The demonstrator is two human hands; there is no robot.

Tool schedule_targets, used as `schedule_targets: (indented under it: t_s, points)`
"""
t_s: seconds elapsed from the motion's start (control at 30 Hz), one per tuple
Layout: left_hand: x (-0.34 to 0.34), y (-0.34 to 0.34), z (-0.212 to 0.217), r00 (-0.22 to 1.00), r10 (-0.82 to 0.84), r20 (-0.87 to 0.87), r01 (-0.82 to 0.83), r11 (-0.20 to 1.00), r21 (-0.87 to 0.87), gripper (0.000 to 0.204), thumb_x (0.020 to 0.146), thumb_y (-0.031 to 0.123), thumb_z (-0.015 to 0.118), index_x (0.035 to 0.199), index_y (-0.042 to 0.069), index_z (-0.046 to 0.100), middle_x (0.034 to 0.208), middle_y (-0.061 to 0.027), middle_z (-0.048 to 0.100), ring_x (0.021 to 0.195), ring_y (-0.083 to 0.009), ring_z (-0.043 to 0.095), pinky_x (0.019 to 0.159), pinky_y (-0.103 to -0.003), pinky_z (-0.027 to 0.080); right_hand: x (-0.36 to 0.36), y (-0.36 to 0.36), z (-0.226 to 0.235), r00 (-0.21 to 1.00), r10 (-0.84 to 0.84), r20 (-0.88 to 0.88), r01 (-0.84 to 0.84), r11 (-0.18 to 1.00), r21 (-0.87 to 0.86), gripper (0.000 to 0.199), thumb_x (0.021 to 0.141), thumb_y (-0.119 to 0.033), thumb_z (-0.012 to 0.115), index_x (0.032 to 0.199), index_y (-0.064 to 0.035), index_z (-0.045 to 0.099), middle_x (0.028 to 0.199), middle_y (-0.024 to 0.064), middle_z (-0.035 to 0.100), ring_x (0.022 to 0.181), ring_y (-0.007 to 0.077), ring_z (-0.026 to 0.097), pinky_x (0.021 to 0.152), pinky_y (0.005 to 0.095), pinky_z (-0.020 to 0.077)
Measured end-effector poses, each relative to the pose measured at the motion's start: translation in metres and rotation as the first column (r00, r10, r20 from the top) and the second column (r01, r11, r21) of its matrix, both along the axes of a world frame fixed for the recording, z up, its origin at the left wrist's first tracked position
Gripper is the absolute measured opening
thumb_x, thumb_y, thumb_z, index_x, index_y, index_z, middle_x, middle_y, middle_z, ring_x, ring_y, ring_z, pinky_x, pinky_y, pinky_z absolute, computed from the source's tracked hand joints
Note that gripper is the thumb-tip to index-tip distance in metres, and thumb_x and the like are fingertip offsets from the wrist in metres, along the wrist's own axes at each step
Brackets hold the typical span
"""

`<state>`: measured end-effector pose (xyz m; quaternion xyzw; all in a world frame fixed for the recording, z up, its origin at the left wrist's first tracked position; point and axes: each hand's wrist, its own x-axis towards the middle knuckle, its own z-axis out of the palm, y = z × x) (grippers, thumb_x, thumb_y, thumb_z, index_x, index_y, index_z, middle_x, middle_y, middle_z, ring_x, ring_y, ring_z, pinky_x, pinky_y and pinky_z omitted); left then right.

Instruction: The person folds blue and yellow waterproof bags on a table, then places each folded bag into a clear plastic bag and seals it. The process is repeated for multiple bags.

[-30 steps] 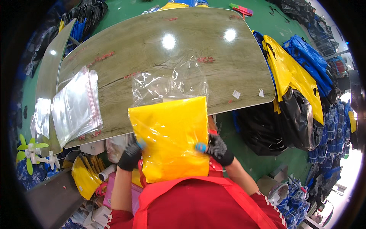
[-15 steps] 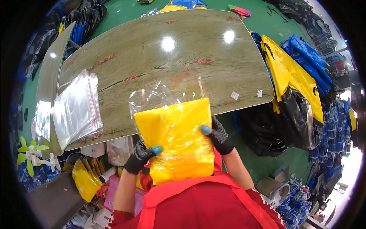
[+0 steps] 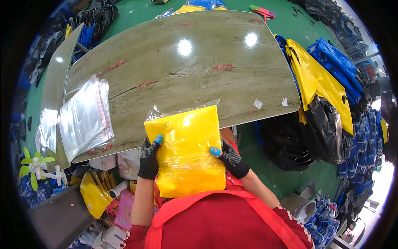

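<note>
Head view. A yellow folded item inside a clear plastic bag (image 3: 185, 151) is held between both hands, in front of the person's chest and over the near edge of the worktop (image 3: 174, 66). The top of the bag, with its loose open mouth, overlaps the worktop edge; the lower part hangs below that edge, against the red apron (image 3: 219, 224).

Left hand (image 3: 149, 157): black knit glove with blue fingertips, grip clamped on the left edge of the bag, thumb on the front face near the upper left corner.

Right hand (image 3: 229, 157): same kind of glove, grip clamped on the right edge of the bag at mid height, blue thumb tip pressed on the front face.

On the worktop, well to the left of the held bag, lies a stack of empty clear bags (image 3: 85, 118) with reddish strips at one end. The wood-grain surface carries scattered red marks and two small white scraps near its right edge.

To the right of the worktop hang yellow, blue and black bags (image 3: 319, 83). At the lower left: a small green and white fan (image 3: 36, 164) and a yellow packet (image 3: 94, 195) among clutter.
</note>
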<state>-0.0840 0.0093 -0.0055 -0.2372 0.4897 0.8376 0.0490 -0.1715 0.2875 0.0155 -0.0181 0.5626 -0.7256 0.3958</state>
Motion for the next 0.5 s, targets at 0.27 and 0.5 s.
schedule_targets:
  t_s: [0.27, 0.5]
  points:
    - [0.028, 0.008, 0.015, 0.961, -0.257, -0.105, 0.259, 0.966, 0.009, 0.071, 0.083, 0.024, 0.075, 0.142, 0.005, 0.040, 0.137, -0.0080, 0.051, 0.123, -0.0230, 0.050, 0.105, -0.035, 0.039, 0.036, 0.025, 0.009, 0.998, 0.008, -0.062, -0.006, 1.000, 0.024, 0.080, 0.088, -0.032, 0.071, 0.147, -0.0014, 0.027, 0.142, 0.0100, 0.043, 0.133, 0.0190, 0.038, 0.110, 0.0348, 0.0312]
    - [-0.054, -0.022, 0.065, 0.805, -0.551, -0.221, 0.329, 0.724, -0.606, 0.040, 0.087, 0.024, 0.067, 0.125, 0.015, 0.062, 0.131, -0.0119, 0.059, 0.130, -0.0308, 0.047, 0.112, -0.043, 0.032, -0.099, -0.008, 0.017, 0.988, 0.000, 0.156, 0.083, 0.843, -0.531, 0.059, 0.097, -0.043, 0.053, 0.139, -0.0033, 0.045, 0.139, 0.0142, 0.050, 0.123, 0.0201, 0.053, 0.102, 0.0342, 0.0435]
